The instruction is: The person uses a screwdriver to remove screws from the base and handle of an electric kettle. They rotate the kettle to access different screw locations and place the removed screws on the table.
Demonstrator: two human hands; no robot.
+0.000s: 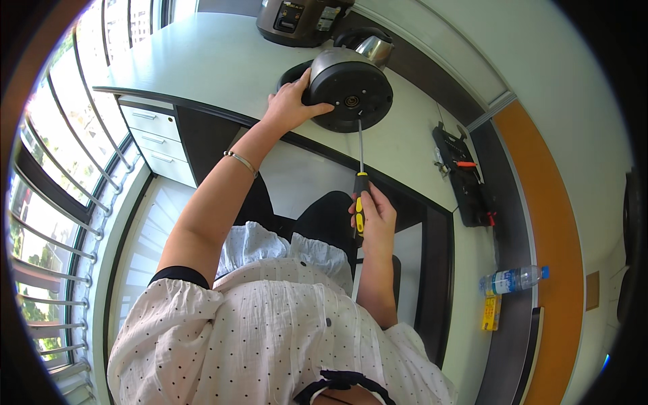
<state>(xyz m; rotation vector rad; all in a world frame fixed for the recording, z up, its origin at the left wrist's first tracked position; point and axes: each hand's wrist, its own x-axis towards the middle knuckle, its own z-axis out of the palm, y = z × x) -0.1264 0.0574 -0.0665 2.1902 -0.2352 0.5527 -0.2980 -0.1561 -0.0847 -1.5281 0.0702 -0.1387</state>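
Observation:
An electric kettle point(371, 84) with a steel body lies tipped on the table, its round black underside facing me. My left hand point(290, 103) grips its left side, the thumb pressed on the underside and the fingers around the body. In my right hand point(376, 210) is a screwdriver point(362, 177) with a yellow and black handle. Its long shaft points away from me, and the tip meets the underside just below and right of the central round connector. Whether the tip sits in a screw is too small to tell. A black round piece point(291, 75) shows partly behind the kettle.
A large grey-brown appliance point(300, 20) stands at the back. On the right lie an open black tool case point(466, 175) with red-handled tools, a water bottle point(514, 279) and a yellow box point(491, 312). White drawers point(158, 140) and a barred window are at the left.

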